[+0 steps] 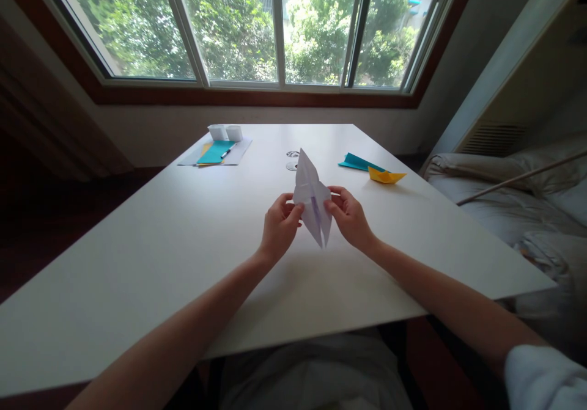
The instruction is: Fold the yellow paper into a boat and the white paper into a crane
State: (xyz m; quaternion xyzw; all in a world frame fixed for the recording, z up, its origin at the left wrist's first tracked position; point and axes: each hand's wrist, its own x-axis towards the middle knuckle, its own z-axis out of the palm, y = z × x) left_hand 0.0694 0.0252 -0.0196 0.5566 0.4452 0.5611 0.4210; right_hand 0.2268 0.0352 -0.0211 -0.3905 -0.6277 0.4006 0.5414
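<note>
I see both hands raised above the table (pixel 137 263), meeting at the centre of the view around a folded white paper (pixel 312 193). My left hand (pixel 279 228) pinches the paper's left edge, thumb on the near face and fingers curled behind it. My right hand (pixel 349 215) grasps the right edge the same way, thumb tip pressed onto the fold. The paper stands nearly upright between them, a long diamond shape with one point toward 12 o'clock and a split point toward 6 o'clock. A faint purple mark runs down its middle crease. It is held clear of the table surface, not lying on it.

From the paper, at about 2 o'clock, a yellow paper boat (pixel 386 176) sits on the table, and just beyond it, touching or overlapping, lies a teal folded paper (pixel 358 162). At about 11 o'clock, well apart, a stack of sheets (pixel 238 151) lies near the far edge, with a teal sheet (pixel 214 152) on top and a pen (pixel 225 153) across it. Two small white boxes (pixel 225 132) stand at the stack's far end. Directly at 12 o'clock, just behind the paper, I make out a round cable port (pixel 292 165) in the tabletop. A window (pixel 238 25) fills the far wall, and a bed (pixel 513 196) lies at 3 o'clock.
</note>
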